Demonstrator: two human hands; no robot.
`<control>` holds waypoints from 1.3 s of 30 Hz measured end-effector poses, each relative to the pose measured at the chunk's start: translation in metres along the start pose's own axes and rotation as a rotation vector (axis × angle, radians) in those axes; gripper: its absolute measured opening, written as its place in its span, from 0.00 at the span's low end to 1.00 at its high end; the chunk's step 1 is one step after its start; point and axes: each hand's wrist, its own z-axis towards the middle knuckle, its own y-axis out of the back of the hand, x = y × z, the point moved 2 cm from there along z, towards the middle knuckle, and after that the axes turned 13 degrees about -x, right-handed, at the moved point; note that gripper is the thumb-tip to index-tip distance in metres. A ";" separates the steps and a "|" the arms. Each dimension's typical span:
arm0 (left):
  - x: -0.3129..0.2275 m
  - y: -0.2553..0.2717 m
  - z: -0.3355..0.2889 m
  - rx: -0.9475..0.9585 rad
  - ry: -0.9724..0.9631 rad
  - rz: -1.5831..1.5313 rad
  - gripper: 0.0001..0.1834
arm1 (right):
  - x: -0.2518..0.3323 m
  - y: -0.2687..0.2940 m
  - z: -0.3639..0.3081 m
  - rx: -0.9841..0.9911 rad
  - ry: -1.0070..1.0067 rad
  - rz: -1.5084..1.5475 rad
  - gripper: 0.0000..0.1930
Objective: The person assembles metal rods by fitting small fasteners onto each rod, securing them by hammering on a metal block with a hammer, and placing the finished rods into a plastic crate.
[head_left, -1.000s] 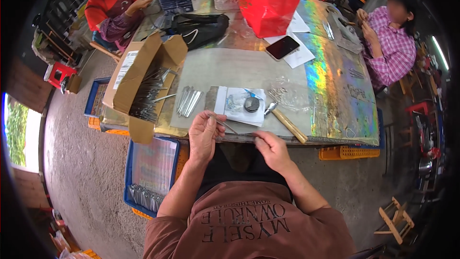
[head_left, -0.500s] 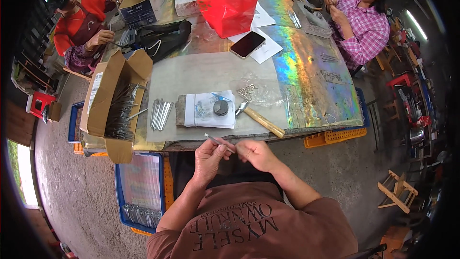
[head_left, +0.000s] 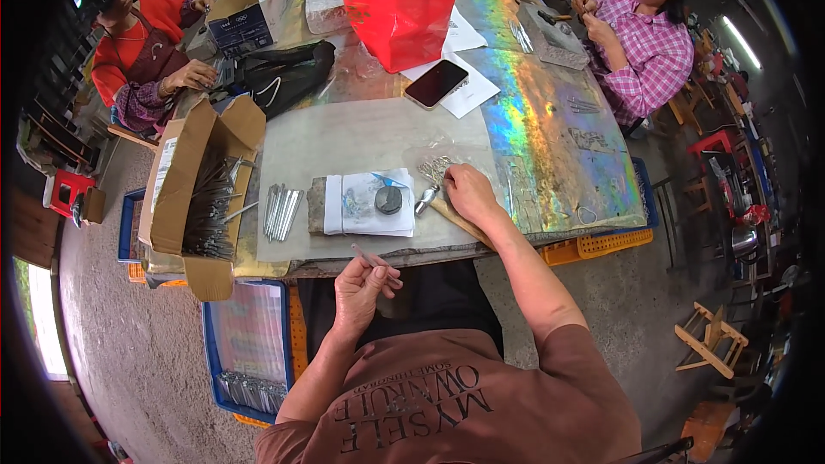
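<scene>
Just off the table's front edge, my left hand point(head_left: 363, 294) is closed round a thin metal rod point(head_left: 359, 253), whose end sticks up past the thumb. My right hand point(head_left: 470, 195) reaches over the table, fingers bent together at a pile of small metal pieces point(head_left: 433, 168) on clear plastic; whatever they pinch is hidden. Under that wrist lies a hammer point(head_left: 464, 225), its handle partly covered. Left of it, a round dark block point(head_left: 388, 199) rests on white paper point(head_left: 357, 216) tied over a flat slab. Several metal rods point(head_left: 282, 213) lie further left.
An open cardboard box point(head_left: 177, 198) of rods stands at the left. Farther back are a red bag point(head_left: 400, 17), a phone point(head_left: 436, 84) and a black bag point(head_left: 296, 73). Co-workers sit at both far sides. A blue crate point(head_left: 210, 361) is on the floor at left.
My right hand has left the rod and moved forward to the pile of small pieces. My left hand keeps the rod, slightly lower. The left co-worker's hand has also moved.
</scene>
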 end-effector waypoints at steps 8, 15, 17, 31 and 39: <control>0.004 0.001 0.000 -0.007 0.025 -0.011 0.06 | 0.014 -0.002 0.011 0.131 -0.008 -0.242 0.08; 0.004 0.005 -0.001 -0.006 0.053 -0.031 0.07 | 0.000 0.007 0.009 0.123 -0.024 -0.155 0.07; 0.006 0.008 -0.001 -0.015 0.055 -0.035 0.07 | 0.003 0.019 0.005 0.030 -0.113 0.040 0.07; 0.009 0.000 -0.002 0.041 0.152 0.001 0.08 | 0.003 0.040 -0.027 0.095 -0.464 0.821 0.05; 0.004 -0.016 0.002 0.083 0.166 0.050 0.09 | 0.060 0.033 -0.077 0.206 -0.550 1.159 0.07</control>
